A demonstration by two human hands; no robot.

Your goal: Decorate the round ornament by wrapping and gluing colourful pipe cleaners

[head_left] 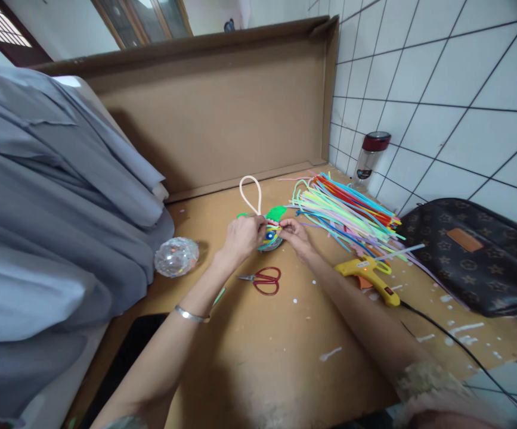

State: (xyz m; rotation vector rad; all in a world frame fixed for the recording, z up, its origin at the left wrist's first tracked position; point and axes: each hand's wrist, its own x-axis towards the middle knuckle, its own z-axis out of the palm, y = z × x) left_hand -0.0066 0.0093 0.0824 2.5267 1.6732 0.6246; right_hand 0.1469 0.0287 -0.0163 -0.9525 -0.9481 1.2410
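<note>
At the middle of the table is a small round craft piece, wrapped in pale blue, yellow and pink pipe cleaners, with a blue-and-white spot like an eye. A green fuzzy flap and a tall cream pipe-cleaner loop stick up from behind it. My left hand is closed on the piece's left side, its fingertips partly hidden. With fingers pinched together, my right hand grips a yellow pipe cleaner at the right side. Red-handled scissors lie just in front of the piece.
A yellow glue gun with its cord lies to the right, beside a pile of coloured pipe cleaners. Behind are a bottle and a brown bag. A clear ball sits left, near grey cloth. A cardboard wall closes the back.
</note>
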